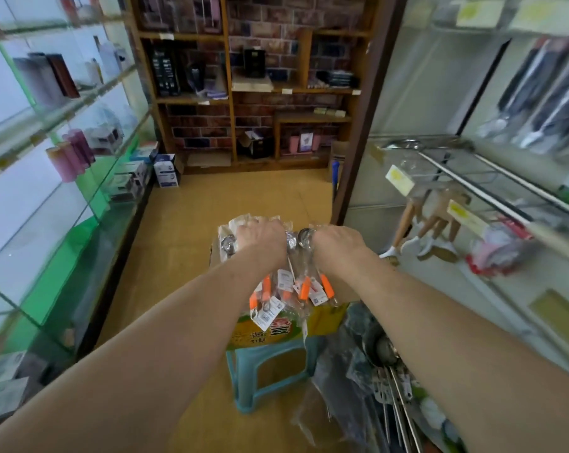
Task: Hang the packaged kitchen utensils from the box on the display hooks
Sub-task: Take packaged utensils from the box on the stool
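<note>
L hand [261, 239], R hand [338, 245] gripping utensil pkgs [304, 286], box [325, 317] on stool [267, 366]

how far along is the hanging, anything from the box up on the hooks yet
Early. Done: only wooden-handled utensils hang on the display hooks at the right; whether they came from this box is unclear. In hand: left hand and right hand both grip a bundle of packaged orange-handled utensils over the box on the stool. Left: none of that bundle is hung yet.

head cam | wide-angle | faces forward, downward | close above box [325, 322]
</note>
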Motion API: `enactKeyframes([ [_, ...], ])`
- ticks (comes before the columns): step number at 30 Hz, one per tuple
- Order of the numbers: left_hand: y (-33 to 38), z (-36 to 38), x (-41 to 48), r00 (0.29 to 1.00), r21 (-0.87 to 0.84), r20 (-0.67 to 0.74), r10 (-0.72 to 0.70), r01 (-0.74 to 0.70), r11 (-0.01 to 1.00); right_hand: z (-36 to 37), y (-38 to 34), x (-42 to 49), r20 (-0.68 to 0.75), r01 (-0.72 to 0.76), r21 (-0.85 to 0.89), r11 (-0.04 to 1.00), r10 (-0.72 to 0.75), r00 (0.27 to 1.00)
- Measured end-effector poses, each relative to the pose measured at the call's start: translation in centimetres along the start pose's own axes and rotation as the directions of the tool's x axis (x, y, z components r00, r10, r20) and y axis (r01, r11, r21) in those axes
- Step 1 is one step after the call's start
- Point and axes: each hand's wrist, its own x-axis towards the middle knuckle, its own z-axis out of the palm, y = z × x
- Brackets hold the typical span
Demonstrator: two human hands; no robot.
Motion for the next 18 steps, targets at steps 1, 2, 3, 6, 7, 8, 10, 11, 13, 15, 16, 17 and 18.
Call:
enactKeyframes([
  [1, 0.2, -0.6, -1.1, 1.000, -0.034, -0.009, 0.005, -0.005, 0.999, -0.6, 0.0, -1.4, -0.018, -0.028, 0.013, 1.000, 0.028, 0.999],
  [2, 0.3, -1.4, -2.3, 1.000, -0.062, -0.022, 0.016, -0.017, 0.998, -1.2, 0.0, -2.7, -0.031, -0.054, 0.018, 0.998, 0.054, 0.998],
  [3, 0.6, -2.1, -3.5, 0.999, -0.090, -0.035, 0.029, -0.032, 0.995, -1.7, 0.0, -4.1, -0.046, -0.078, 0.020, 0.997, 0.078, 0.996],
  [6, 1.6, -4.3, -6.9, 0.994, -0.161, -0.080, 0.075, -0.087, 0.983, -3.1, 0.4, -7.9, -0.107, -0.146, 0.029, 0.989, 0.148, 0.983],
  [7, 2.0, -5.0, -7.9, 0.990, -0.179, -0.100, 0.097, -0.114, 0.977, -3.6, 0.5, -9.2, -0.131, -0.167, 0.036, 0.985, 0.170, 0.977],
  [8, 2.4, -5.7, -9.0, 0.985, -0.194, -0.123, 0.122, -0.145, 0.970, -4.0, 0.7, -10.5, -0.151, -0.188, 0.043, 0.981, 0.192, 0.970],
  [10, 3.5, -7.0, -11.0, 0.971, -0.217, -0.163, 0.172, -0.206, 0.954, -4.9, 1.2, -13.1, -0.181, -0.233, 0.051, 0.971, 0.238, 0.954],
  [11, 4.2, -7.6, -11.9, 0.964, -0.225, -0.179, 0.196, -0.234, 0.946, -5.4, 1.5, -14.5, -0.192, -0.256, 0.055, 0.965, 0.262, 0.946],
  [13, 5.7, -8.6, -13.5, 0.948, -0.234, -0.205, 0.242, -0.288, 0.929, -6.3, 2.1, -17.1, -0.210, -0.298, 0.065, 0.952, 0.305, 0.929],
  [15, 7.5, -9.5, -15.1, 0.931, -0.231, -0.223, 0.288, -0.338, 0.912, -7.0, 3.0, -19.6, -0.233, -0.344, 0.065, 0.937, 0.349, 0.908],
  [16, 8.5, -9.9, -15.9, 0.921, -0.227, -0.228, 0.315, -0.365, 0.903, -7.3, 3.5, -20.9, -0.242, -0.370, 0.066, 0.927, 0.375, 0.895],
  [17, 9.5, -10.3, -16.8, 0.911, -0.225, -0.231, 0.342, -0.392, 0.892, -7.6, 4.0, -22.3, -0.250, -0.396, 0.066, 0.916, 0.399, 0.882],
  [18, 10.5, -10.7, -17.8, 0.899, -0.224, -0.235, 0.369, -0.420, 0.880, -7.9, 4.5, -23.7, -0.259, -0.419, 0.065, 0.905, 0.421, 0.869],
])
